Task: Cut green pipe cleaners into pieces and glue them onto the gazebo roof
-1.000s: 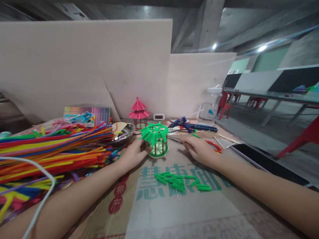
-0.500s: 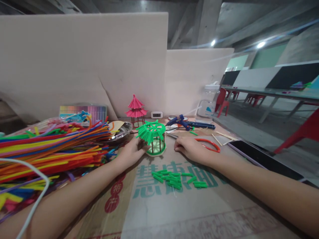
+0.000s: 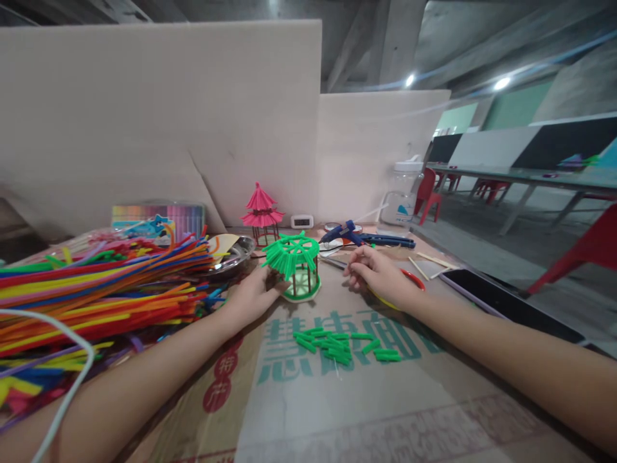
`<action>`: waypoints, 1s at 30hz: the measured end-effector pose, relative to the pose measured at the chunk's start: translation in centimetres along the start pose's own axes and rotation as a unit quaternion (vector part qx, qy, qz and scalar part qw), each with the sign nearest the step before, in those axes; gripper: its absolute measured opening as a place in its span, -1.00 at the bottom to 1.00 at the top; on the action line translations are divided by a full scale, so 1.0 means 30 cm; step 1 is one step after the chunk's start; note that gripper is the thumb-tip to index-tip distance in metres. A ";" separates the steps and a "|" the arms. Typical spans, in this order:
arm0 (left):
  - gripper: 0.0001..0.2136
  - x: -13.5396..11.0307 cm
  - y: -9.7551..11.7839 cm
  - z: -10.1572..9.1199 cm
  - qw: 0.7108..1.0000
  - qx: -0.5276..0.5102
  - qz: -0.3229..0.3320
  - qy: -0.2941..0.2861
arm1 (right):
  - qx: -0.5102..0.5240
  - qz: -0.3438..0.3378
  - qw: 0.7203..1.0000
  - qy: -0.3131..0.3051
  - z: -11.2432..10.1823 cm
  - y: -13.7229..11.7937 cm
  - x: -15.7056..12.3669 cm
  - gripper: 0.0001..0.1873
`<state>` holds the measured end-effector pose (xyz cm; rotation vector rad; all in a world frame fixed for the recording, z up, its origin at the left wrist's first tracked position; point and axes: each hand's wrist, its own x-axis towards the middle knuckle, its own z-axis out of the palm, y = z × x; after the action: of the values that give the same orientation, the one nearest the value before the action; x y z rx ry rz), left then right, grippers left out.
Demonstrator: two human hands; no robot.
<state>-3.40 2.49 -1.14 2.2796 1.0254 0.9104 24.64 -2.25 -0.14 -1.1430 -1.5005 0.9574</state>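
A small green pavilion model (image 3: pixel 295 265) with a pipe-cleaner roof stands on the cardboard sheet (image 3: pixel 347 405). My left hand (image 3: pixel 251 296) holds it at its left side, fingers closed against the base and posts. My right hand (image 3: pixel 380 278) hovers just right of the model, lifted a little off the cardboard. Its fingers are curled together, and I cannot make out what, if anything, is in them. Red-handled scissors (image 3: pixel 418 280) lie partly hidden behind that hand. Several short green pipe-cleaner pieces (image 3: pixel 343 344) are scattered in front of the model.
A large heap of coloured pipe cleaners (image 3: pixel 96 286) fills the left, with a marker box (image 3: pixel 159 220) and a metal tray (image 3: pixel 237 251) behind it. Further back stand a pink pavilion (image 3: pixel 263 215), blue glue gun (image 3: pixel 344 233) and bottle (image 3: pixel 402 200). A dark tablet (image 3: pixel 511 302) lies right.
My right hand has lifted off the cardboard and drawn its fingers into a curl beside the scissors. My left hand stays on the green model. The view has shifted slightly.
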 end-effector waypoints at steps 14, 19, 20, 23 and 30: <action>-0.67 -0.011 0.053 -0.050 0.985 0.171 0.019 -0.007 | 0.037 -0.010 0.999 -0.001 0.012 -0.091 -0.032 -0.74; -0.83 -0.050 0.152 -0.090 0.945 0.317 0.064 -0.043 | 0.157 0.026 0.985 -0.061 0.075 -0.162 -0.089 -0.70; -0.79 -0.063 0.178 -0.086 0.946 0.314 0.069 -0.045 | 0.184 0.030 0.980 -0.069 0.088 -0.165 -0.101 -0.70; -0.75 -0.098 0.257 -0.053 0.948 0.301 0.087 -0.055 | 0.232 0.045 0.969 -0.071 0.122 -0.159 -0.137 -0.72; -0.75 -0.116 0.297 0.023 0.969 0.175 0.175 0.002 | 0.235 0.102 0.959 -0.119 0.164 -0.128 -0.186 -0.66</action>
<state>-0.50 -5.74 2.85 2.8210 0.8520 0.9272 19.50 -8.74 1.17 -0.8646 -1.2525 1.5454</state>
